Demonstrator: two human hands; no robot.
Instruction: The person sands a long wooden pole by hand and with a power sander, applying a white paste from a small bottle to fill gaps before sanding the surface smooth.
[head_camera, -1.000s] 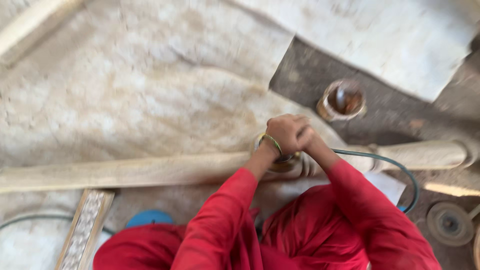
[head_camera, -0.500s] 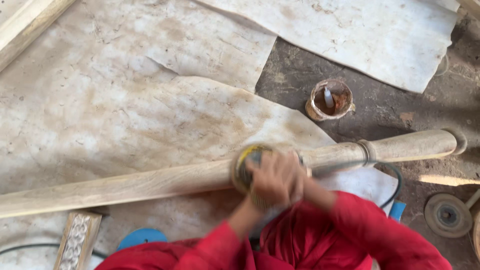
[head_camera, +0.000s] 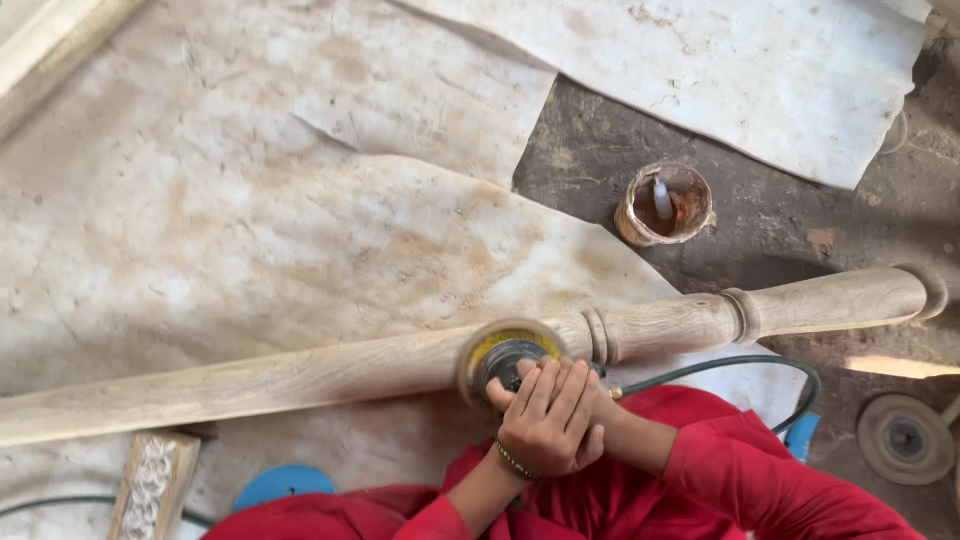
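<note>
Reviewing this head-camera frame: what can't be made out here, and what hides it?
- Right hand: head view, lies under the left hand; its grip cannot be told.
- Sander: body hidden by the left hand's fingers; only the disc edge shows.
- Turned wooden post: left end cut off by the frame edge.
- Small pot: contents too small to tell.
- Carved wood piece: cut off by the bottom edge.
</note>
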